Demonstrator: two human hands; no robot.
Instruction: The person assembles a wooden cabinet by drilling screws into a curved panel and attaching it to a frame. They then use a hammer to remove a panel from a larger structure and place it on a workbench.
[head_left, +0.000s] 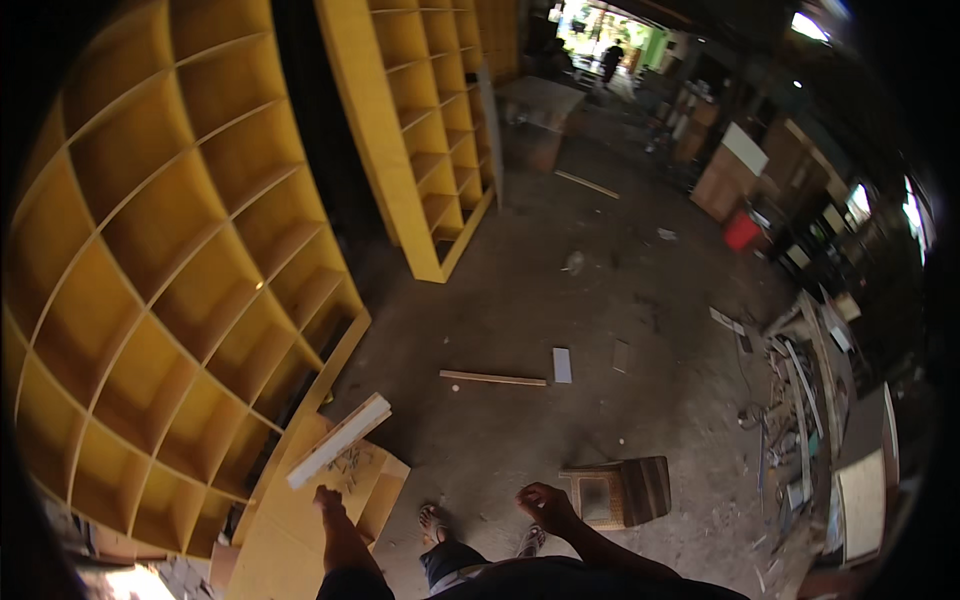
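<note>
My left hand (328,500) is over a yellow wooden box-like unit (275,540), close to a small pile of screws or nails (350,464). Its fingers are too blurred to show whether they hold anything. Just beyond it, a pale strip of board (340,440) lies slantwise across the unit's top. My right hand (545,503) is apart from the unit, above the floor, its fingers curled in. What they hold, if anything, is too small to make out. Beside the right hand is a low stool (618,492) with a woven-looking panel and a dark end.
A large yellow shelf unit (150,300) fills the left, with a second yellow shelf (420,140) beyond it. A wooden strip (493,378) and a white piece (562,365) lie on the concrete floor (520,290). Scrap (795,420) and a red bin (741,231) are on the right.
</note>
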